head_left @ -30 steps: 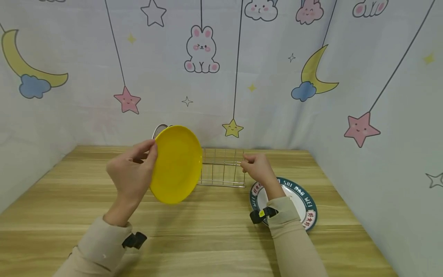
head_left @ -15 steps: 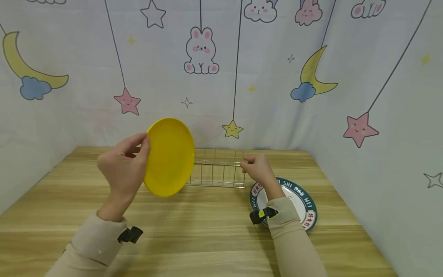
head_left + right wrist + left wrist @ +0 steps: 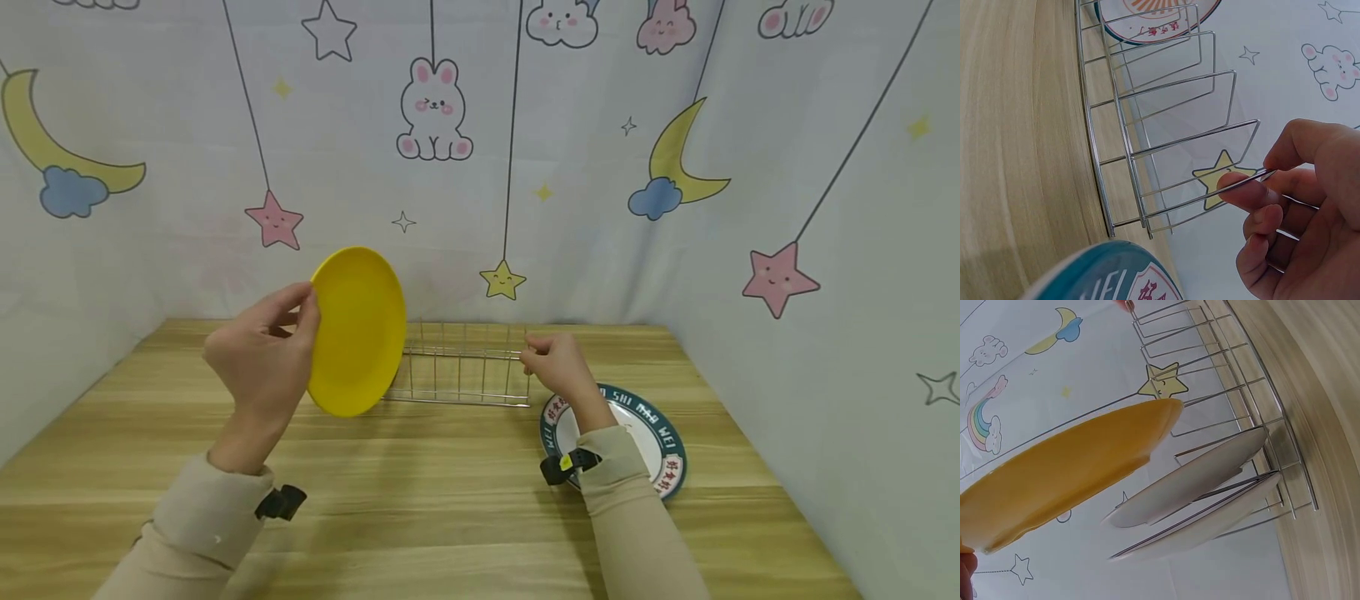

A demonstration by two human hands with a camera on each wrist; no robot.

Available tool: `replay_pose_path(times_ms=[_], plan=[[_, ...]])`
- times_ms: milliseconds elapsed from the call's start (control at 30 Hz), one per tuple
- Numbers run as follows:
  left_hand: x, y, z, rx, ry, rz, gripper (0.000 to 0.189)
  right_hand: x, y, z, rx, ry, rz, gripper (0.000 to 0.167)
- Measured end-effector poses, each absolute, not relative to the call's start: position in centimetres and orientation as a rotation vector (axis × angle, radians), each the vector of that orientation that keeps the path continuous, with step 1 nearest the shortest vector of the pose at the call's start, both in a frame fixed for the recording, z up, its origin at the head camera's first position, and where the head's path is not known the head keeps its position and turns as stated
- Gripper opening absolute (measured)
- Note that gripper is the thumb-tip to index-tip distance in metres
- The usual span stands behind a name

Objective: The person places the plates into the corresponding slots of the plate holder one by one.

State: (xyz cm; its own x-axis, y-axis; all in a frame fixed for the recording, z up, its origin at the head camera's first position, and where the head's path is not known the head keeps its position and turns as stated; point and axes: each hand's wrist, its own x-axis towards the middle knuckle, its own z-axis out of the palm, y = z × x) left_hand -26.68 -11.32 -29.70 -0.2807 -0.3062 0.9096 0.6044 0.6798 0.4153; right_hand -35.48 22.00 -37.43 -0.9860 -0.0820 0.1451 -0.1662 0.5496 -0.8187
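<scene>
My left hand (image 3: 262, 354) pinches a yellow plate (image 3: 356, 333) by its left rim, holding it on edge in the air in front of the wire dish rack (image 3: 468, 375). Thumb and index finger of my right hand (image 3: 561, 367) grip the wire at the rack's right end, as the right wrist view also shows. In the left wrist view, two white plates (image 3: 1188, 481) stand tilted in the rack slots, and the yellow plate (image 3: 1066, 469) is apart from them. The head view hides them behind the yellow plate.
A white plate with a teal lettered rim (image 3: 660, 425) lies on the wooden table (image 3: 450, 517) under my right forearm. A printed white curtain (image 3: 585, 250) hangs behind the table, and more white cloth rises at both sides.
My left hand has carried the yellow plate left and slightly up, uncovering more of the rack. My right hand stays at the rack's right end.
</scene>
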Motion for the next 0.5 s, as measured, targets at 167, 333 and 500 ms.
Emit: replay_pose_path(times_ms=[167,333,500], plan=[[-27.0,-11.1,-30.3,-0.265,-1.654,-0.878,0.014,-35.4,22.0,-37.5,0.226,-2.678,1.448,0.039],[-27.4,-10.6,-31.2,-0.294,-1.677,-0.870,0.014,-35.5,22.1,-37.6,0.237,-2.675,1.455,0.039],[-28.0,-9.9,-32.1,-0.340,-1.679,-0.870,0.012,-35.5,22.1,-37.5,0.233,-2.677,1.446,0.038]])
